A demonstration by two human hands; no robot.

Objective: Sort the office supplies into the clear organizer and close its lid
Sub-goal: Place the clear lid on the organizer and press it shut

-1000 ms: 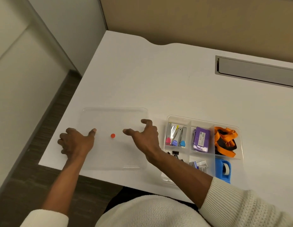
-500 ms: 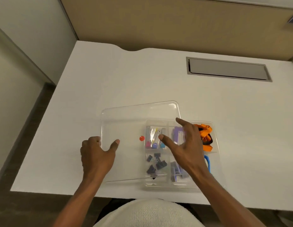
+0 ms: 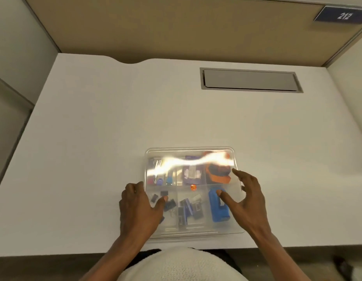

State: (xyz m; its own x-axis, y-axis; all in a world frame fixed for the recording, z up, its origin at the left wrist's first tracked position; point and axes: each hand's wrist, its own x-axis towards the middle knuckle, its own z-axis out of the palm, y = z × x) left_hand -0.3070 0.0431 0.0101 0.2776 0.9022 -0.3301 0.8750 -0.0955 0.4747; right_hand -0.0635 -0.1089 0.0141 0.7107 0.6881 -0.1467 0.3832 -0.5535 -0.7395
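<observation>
Organizer: we see the clear organizer (image 3: 193, 230) near the front edge of the white desk (image 3: 95, 138), its compartments filled.
Lid: the clear lid (image 3: 188, 153) lies over the organizer, edges roughly lined up; glare streaks across its far half, and we cannot tell whether it is snapped shut.
Red dot: a small red dot (image 3: 193, 187) sits at the lid's middle.
Contents: through the lid we make out an orange strap (image 3: 218, 175) far right, a purple box (image 3: 193, 173) beside it, a blue tape dispenser (image 3: 217, 209) near right, black binder clips (image 3: 168, 201) near left.
Left hand: our left hand (image 3: 138, 207) rests on the lid's left edge, grip spread flat, thumb on top.
Right hand: our right hand (image 3: 243, 199) is on the right side, fingers apart, thumb tip over the dispenser, closed on nothing.
Desk: a grey cable hatch (image 3: 250, 81) is set in well behind.
</observation>
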